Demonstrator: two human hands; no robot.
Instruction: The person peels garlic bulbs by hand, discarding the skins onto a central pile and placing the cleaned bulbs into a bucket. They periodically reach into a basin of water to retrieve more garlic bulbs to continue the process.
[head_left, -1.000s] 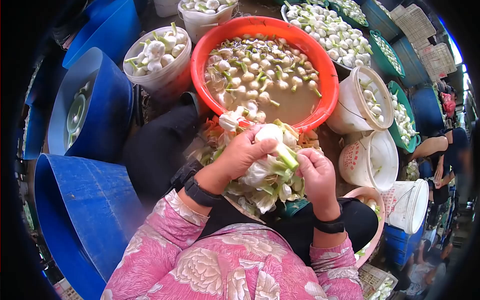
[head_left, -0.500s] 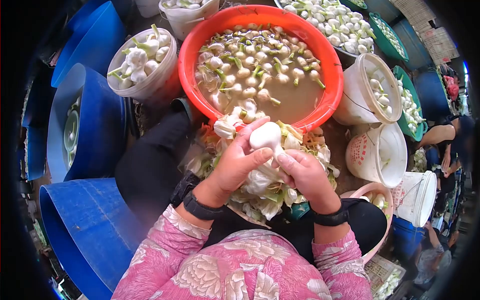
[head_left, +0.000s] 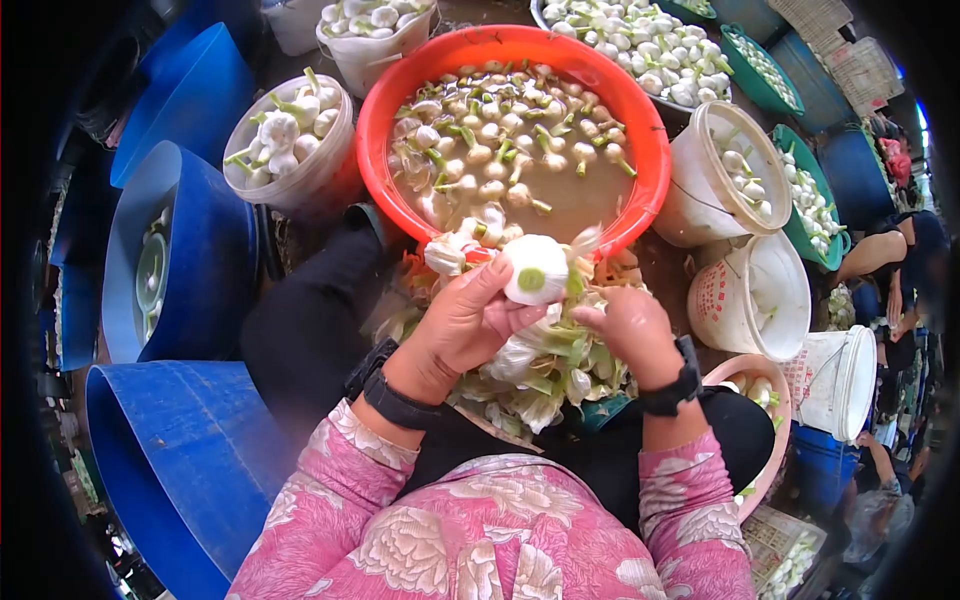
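A peeled white garlic bulb [head_left: 537, 270] sits in my left hand [head_left: 462, 312], gripped between thumb and fingers. Its round greenish stem end faces up toward me. To the right of the bulb, my right hand [head_left: 632, 330] is apart from it, thumb away from the fingers, with nothing visible in it; the fingertips are partly hidden. A blurred strip of garlic skin [head_left: 585, 243] shows just beyond the bulb. Beneath both hands lies a heap of garlic skins and leaves [head_left: 535, 385].
Ahead stands a red basin [head_left: 652, 165] of murky water with many garlic bulbs. A white bucket [head_left: 305, 180] of bulbs is at left, beside blue tubs [head_left: 190, 420]. More white buckets [head_left: 765, 305] and a pink basin [head_left: 780, 400] stand at right. Another person's arm [head_left: 870, 255] shows far right.
My right hand has left the bulb and moved right. In my left hand the bulb has turned, its stem end now facing me. The long stalk no longer shows on it.
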